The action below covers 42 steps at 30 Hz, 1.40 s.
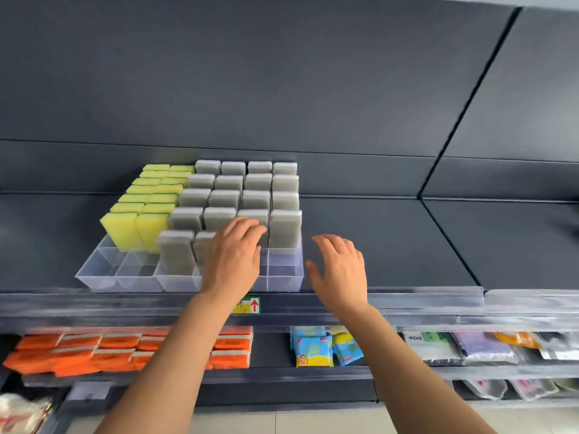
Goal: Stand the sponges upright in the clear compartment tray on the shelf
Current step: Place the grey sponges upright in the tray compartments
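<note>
A clear compartment tray (94, 275) stands on the dark shelf (391, 239). Several yellow sponges (134, 228) stand upright in its left columns. Several grey sponges (285, 228) stand upright in the right columns. The front row holds a grey sponge (175, 252) and another one partly hidden behind my left hand (233, 261). That hand hovers over the tray's front middle, fingers curled down onto the grey sponges, holding nothing that I can see. My right hand (340, 270) is open just right of the tray, fingers spread, apart from it.
A clear price rail with a small arrow label (247, 305) runs along the shelf front. The lower shelf holds orange packs (78, 352), blue and yellow packets (316, 347) and bagged goods (485, 346). The dark back panel rises behind the tray.
</note>
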### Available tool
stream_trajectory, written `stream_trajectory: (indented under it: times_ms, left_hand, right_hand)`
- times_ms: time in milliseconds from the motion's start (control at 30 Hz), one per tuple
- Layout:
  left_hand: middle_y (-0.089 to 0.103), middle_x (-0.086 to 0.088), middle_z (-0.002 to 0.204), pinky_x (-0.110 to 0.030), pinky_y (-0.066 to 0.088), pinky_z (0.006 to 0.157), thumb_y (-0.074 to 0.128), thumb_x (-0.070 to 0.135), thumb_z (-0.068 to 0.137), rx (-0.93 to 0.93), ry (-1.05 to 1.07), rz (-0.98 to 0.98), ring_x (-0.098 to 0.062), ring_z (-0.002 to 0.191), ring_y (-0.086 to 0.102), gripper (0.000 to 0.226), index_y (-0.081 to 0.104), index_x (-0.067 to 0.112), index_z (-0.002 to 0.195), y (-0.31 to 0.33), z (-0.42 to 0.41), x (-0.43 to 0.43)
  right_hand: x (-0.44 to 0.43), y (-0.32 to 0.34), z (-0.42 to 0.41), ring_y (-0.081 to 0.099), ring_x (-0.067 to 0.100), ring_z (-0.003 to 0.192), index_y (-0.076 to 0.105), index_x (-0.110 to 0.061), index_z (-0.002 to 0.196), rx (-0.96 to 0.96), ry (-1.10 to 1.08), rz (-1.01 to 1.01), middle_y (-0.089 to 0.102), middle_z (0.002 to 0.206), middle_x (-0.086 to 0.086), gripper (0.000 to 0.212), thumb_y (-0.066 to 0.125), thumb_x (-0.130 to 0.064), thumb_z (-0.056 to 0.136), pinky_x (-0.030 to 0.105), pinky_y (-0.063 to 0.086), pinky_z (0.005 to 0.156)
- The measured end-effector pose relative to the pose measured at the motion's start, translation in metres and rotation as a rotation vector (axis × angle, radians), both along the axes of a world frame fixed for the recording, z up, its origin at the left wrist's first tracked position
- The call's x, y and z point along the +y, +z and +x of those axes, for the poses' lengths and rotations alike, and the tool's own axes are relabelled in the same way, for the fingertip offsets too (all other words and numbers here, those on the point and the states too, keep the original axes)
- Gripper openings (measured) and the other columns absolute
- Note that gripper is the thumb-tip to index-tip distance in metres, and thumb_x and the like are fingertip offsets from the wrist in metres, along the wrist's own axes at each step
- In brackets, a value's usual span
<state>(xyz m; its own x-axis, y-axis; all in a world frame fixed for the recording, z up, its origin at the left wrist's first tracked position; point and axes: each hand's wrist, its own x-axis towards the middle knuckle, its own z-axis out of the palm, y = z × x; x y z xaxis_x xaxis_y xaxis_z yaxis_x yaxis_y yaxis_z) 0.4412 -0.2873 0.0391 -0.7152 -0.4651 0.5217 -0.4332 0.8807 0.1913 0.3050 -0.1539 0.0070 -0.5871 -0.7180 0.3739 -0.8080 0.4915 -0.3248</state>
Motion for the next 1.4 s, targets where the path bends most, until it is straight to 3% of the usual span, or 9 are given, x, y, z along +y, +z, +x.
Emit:
stream_trajectory:
  times_ms: [467,733,1400]
  left_hand:
    - [0.065,-0.009,0.099,-0.041,0.053,0.077,0.077,0.001,0.065,-0.100,-0.260,-0.026,-0.031,0.097,0.060,0.035,0.067,0.006,0.098,-0.009,-0.153,0.179]
    - [0.065,-0.007,0.105,-0.039,0.050,0.083,0.072,0.002,0.073,-0.129,-0.383,0.014,-0.028,0.103,0.058,0.033,0.066,0.007,0.105,-0.024,-0.239,0.271]
    - [0.057,0.001,0.120,-0.033,0.042,0.094,0.063,0.014,0.084,-0.167,-0.641,0.071,-0.019,0.118,0.046,0.033,0.058,0.015,0.117,-0.038,-0.527,0.373]
  right_hand:
    - [0.219,-0.004,-0.128,0.040,0.021,0.121,0.044,-0.023,0.130,-0.011,-0.326,0.187,0.050,0.130,-0.003,0.044,0.053,-0.034,0.089,0.034,0.032,0.098]
    - [0.321,-0.009,-0.193,0.040,0.023,0.124,0.046,-0.023,0.129,-0.028,-0.451,0.223,0.050,0.131,0.000,0.043,0.054,-0.037,0.089,0.036,0.033,0.101]
    - [0.431,-0.007,-0.422,0.041,0.025,0.121,0.047,-0.021,0.127,-0.088,-0.696,0.235,0.051,0.128,0.002,0.043,0.055,-0.039,0.089,0.036,0.036,0.100]
